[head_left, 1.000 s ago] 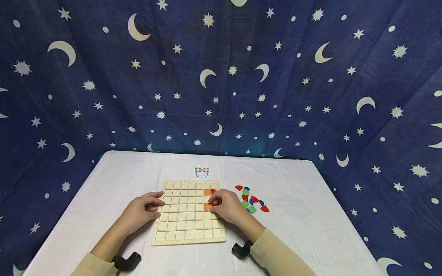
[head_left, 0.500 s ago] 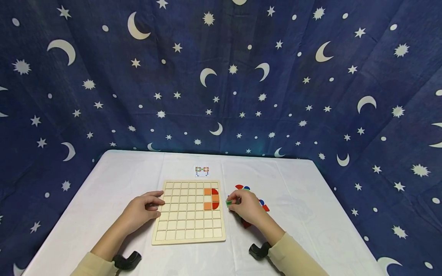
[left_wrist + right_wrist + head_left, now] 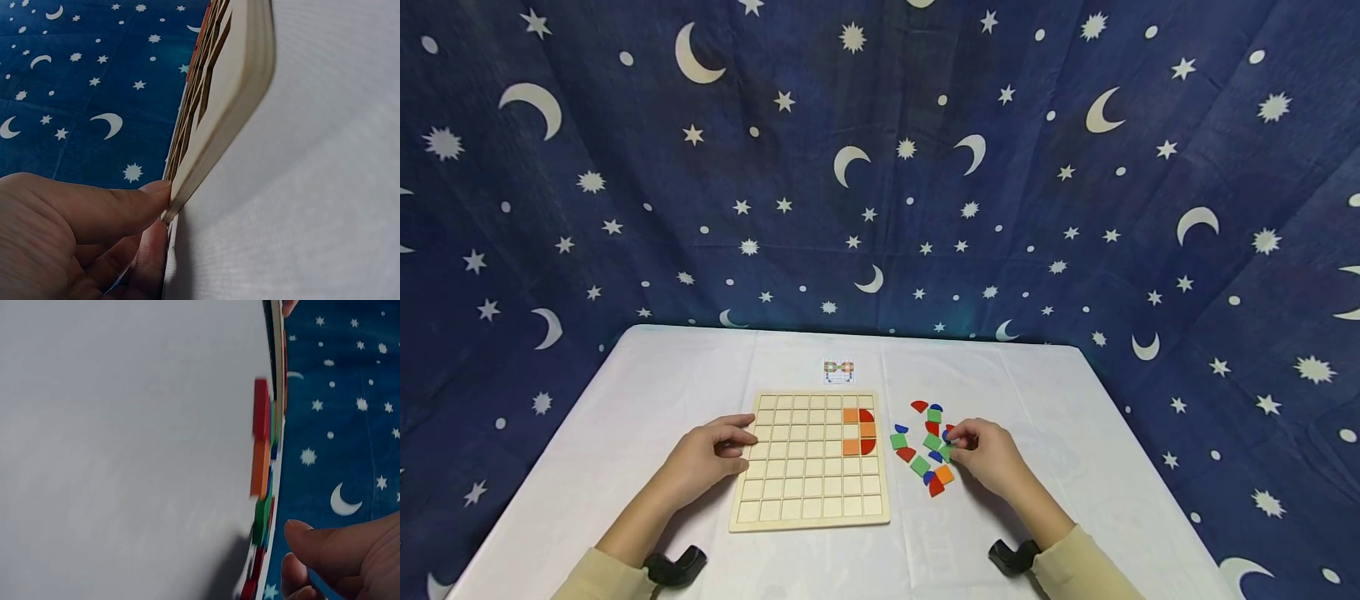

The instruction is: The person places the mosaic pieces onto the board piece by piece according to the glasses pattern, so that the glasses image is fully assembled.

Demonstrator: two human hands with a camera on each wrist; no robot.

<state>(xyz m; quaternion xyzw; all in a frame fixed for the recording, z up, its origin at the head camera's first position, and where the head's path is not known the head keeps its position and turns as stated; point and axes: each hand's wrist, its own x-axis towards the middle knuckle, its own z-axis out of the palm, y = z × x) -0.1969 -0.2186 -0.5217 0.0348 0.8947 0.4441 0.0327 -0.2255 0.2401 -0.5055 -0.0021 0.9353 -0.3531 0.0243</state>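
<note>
A pale wooden grid board (image 3: pixel 797 475) lies on the table. Orange squares (image 3: pixel 868 430) and red quarter-circles (image 3: pixel 867 447) sit in cells at its right side. My left hand (image 3: pixel 698 460) rests its fingertips and thumb against the board's left edge, fingers spread; up close, the left wrist view shows the thumb (image 3: pixel 134 203) against the edge. My right hand (image 3: pixel 988 454) hovers at the right side of the loose pieces, fingertips overlapping a green square (image 3: pixel 946 452) and a blue half-circle. In the right wrist view, thumb and fingers stand apart with nothing visible between them.
Loose pieces lie right of the board: several green squares (image 3: pixel 920 466), red quarter-circles (image 3: pixel 936 487), blue half-circles (image 3: pixel 901 428) and an orange square (image 3: pixel 944 474). A small pattern card (image 3: pixel 838 372) lies behind the board. A dark star-printed cloth (image 3: pixel 880 167) hangs beyond the white table (image 3: pixel 1037 392).
My right hand has moved right from the board's right side, across the loose pieces to their far side, uncovering the placed pieces and a green square. My left hand stays at the board's edge.
</note>
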